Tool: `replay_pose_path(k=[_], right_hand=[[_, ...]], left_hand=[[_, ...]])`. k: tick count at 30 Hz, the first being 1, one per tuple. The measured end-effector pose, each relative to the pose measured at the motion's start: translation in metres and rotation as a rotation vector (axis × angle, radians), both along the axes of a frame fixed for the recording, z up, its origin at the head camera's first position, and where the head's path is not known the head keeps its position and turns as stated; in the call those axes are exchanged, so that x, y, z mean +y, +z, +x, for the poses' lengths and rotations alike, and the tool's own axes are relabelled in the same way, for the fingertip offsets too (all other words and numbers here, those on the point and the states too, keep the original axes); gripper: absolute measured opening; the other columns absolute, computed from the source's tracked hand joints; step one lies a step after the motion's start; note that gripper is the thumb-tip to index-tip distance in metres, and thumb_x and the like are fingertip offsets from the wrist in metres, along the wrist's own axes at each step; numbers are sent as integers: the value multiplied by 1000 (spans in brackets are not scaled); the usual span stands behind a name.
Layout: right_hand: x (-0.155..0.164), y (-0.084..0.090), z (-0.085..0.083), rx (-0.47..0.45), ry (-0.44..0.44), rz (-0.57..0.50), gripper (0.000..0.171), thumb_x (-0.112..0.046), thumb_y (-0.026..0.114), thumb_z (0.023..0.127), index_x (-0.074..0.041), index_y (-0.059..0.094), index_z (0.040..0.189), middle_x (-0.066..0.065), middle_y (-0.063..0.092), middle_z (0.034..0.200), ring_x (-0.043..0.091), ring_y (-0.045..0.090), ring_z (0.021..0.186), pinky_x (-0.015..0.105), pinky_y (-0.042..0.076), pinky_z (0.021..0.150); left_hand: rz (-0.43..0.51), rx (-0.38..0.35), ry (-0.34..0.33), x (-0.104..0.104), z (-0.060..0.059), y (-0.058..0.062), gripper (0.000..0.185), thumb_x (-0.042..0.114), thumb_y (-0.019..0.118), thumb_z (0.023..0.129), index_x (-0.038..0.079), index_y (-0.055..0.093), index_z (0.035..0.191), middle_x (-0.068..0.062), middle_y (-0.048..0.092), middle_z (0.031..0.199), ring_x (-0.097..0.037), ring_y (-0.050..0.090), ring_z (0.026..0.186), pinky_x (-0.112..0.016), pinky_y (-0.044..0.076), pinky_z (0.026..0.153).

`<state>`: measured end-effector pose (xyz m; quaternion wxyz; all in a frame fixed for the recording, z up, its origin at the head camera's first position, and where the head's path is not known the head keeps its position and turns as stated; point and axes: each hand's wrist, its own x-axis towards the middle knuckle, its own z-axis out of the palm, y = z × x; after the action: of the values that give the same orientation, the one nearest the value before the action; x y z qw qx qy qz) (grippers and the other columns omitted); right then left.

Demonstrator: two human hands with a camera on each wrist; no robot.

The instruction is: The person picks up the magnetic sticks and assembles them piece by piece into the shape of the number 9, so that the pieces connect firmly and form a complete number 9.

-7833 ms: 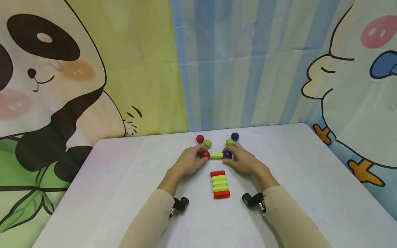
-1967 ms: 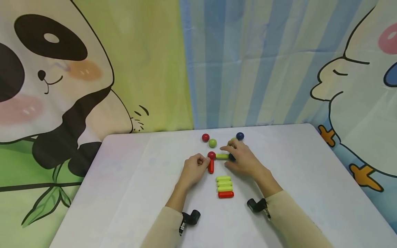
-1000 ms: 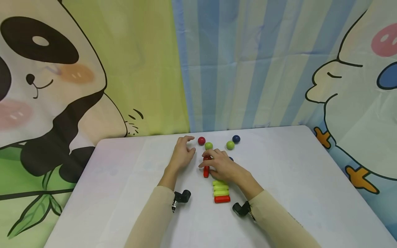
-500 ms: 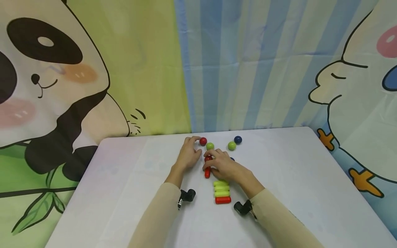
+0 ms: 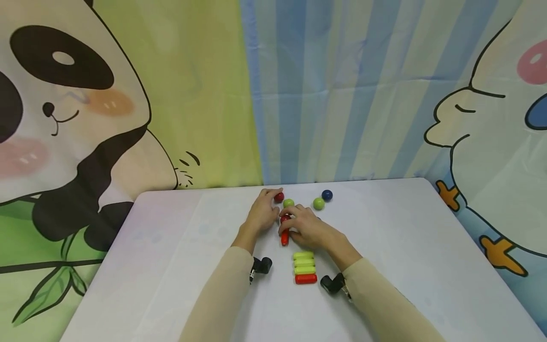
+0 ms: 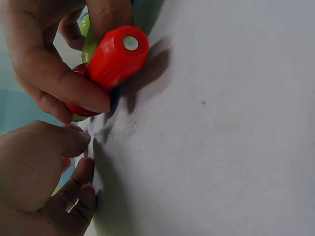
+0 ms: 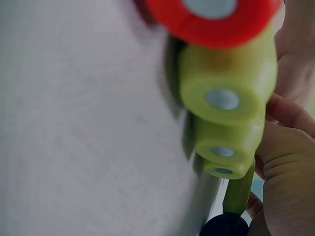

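1. Head view — at frame centre the right hand (image 5: 308, 231) lies over a red ball (image 5: 285, 218) joined to a red stick (image 5: 284, 237); just left, the left hand (image 5: 261, 214) has its fingers curled round a second red ball (image 5: 279, 197). A stack of sticks (image 5: 305, 269) lies below on the white surface (image 5: 171, 266).
2. Left wrist view — upper left, right-hand fingers (image 6: 64, 83) pinch the red stick (image 6: 117, 56).
3. Right wrist view — the stack of sticks (image 7: 227, 98) fills the upper right.

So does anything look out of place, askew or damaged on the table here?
Nothing stands out. The stacked sticks lie in a tidy row, the loose balls sit apart at the back, and both hands work around the red stick.
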<state>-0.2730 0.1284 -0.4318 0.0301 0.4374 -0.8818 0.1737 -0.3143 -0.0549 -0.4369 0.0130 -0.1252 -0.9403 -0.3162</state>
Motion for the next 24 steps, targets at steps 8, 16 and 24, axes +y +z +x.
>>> replay_pose_path(k=[8,16,24], right_hand=[[-4,0,0,-5,22,-14,28,-10,65,84,-32,70,99,2,51,125,24,45,109,41,37,82],[-4,4,0,-7,18,-11,24,-12,65,86,-31,70,100,2,52,125,25,45,110,43,38,86],[3,4,-4,-26,-2,6,27,-12,64,87,-29,71,106,2,53,127,22,45,114,45,36,90]], left_hand=[[46,-47,139,-6,8,5,32,17,64,87,14,55,118,-11,52,110,-26,54,100,-42,46,88],[45,-75,67,-33,26,11,36,21,66,86,15,54,118,-4,60,106,-19,57,94,-37,48,83],[12,-202,-90,-58,56,22,41,28,71,84,14,55,118,1,62,104,-13,59,88,-34,49,79]])
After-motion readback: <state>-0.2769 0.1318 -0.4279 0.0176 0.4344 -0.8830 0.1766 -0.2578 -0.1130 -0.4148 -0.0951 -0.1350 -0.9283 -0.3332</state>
